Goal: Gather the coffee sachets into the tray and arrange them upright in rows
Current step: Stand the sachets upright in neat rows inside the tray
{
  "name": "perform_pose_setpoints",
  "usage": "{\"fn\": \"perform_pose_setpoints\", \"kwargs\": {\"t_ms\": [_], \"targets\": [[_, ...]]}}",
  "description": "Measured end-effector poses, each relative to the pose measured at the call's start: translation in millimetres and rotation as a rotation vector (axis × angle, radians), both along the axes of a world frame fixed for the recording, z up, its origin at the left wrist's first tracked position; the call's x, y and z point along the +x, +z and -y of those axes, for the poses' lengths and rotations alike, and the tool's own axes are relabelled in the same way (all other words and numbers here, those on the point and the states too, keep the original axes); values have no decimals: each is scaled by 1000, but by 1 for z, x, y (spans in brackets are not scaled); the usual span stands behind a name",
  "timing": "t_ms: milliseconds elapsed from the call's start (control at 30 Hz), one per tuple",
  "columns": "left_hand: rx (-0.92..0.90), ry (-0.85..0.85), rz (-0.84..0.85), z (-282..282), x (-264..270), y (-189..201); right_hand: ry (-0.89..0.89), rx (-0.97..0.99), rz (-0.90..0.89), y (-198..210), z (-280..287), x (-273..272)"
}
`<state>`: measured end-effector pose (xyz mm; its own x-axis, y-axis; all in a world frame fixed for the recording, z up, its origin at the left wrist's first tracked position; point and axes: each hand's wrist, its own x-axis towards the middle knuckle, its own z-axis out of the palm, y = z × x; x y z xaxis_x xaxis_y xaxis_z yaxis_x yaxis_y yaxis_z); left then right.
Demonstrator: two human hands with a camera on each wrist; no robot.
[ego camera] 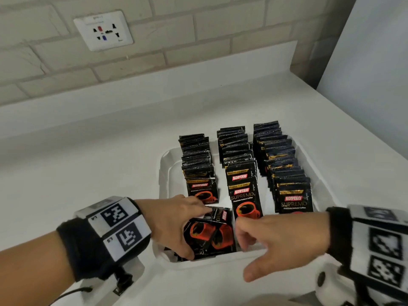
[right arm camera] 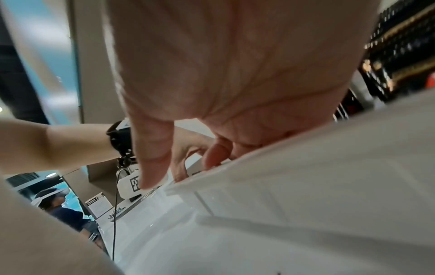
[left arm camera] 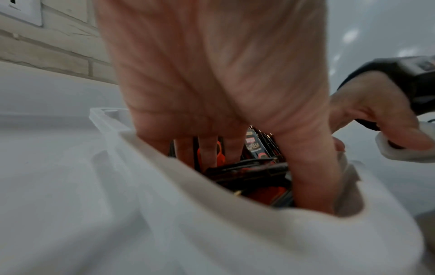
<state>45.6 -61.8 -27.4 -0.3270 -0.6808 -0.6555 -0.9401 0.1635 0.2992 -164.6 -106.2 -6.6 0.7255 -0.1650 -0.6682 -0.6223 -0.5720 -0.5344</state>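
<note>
Sachets [ego camera: 208, 234] | your left hand [ego camera: 176, 219] grips loose bundle in tray [ego camera: 163, 171] | your right hand [ego camera: 276, 235] beside it, fingers loosely curled, holding nothing

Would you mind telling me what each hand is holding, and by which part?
The left hand grips the loose sachets by their left edges. The right hand holds nothing.

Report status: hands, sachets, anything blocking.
Left hand grips loose sachets lying flat at the tray near end. Right hand empty, fingers curled at the near rim. Three upright rows standing behind. No obstruction.
</note>
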Motion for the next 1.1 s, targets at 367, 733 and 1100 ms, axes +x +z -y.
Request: {"fn": "perform_pose_setpoints", "kwargs": {"t_ms": [367,733,1100], "targets": [[-151,2,-54,-7,-3,-4,-275,393,158,-18,7,15],[-207,6,-68,-9,-4,-7,-609,713,388,-26,6,15],[-310,32,-35,-14,-9,-12,-256,221,286,-10,9,-1]]}}
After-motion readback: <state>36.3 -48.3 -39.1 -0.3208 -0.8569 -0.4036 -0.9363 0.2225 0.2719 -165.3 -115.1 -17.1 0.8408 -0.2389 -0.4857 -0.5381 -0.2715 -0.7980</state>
